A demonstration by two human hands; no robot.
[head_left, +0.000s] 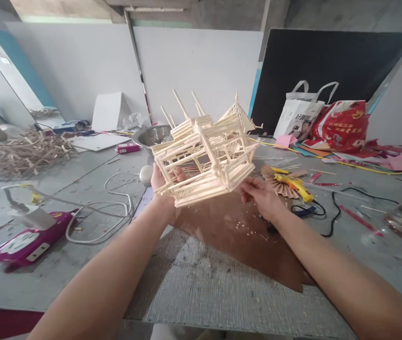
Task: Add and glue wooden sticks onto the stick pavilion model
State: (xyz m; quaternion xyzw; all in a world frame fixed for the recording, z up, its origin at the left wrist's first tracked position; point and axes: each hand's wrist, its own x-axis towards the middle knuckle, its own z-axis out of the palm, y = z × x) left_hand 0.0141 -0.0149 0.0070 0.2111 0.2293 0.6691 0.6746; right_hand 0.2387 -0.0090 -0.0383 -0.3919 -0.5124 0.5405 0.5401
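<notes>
Grey worktable (201, 283), cluttered, white panel (197, 71) and black panel (328, 71) standing behind it. Stick model (207, 147), pale thin rods, is held up off the table, tilted, over a brown sheet (218, 226) with white crumbs on it.

Left hand (165, 200) grips the model at its left end, fingers partly behind the rods. Right hand (262, 193) has its fingers curled together at the lower right edge; can't tell if it's pinching the model, something small, or just sitting next to it.

Status, my read: main structure is up. Layered base, posts and cross rails all in place, one pointed roof built at the right rear. Several bare rods stick up at the left rear with no roof over them, and parts of the sides are open frame. Can't tell if those are unfinished or meant that way; I'd call it well advanced, maybe detail work left. Joints too small to judge.

Nearby: yellow glue gun (295, 186) right of the right hand, beside a pleated brown fan (267, 174). Metal bowl (144, 137) behind the model, big heap of sticks (27, 153) far left, purple power strip (57, 226) front left.
</notes>
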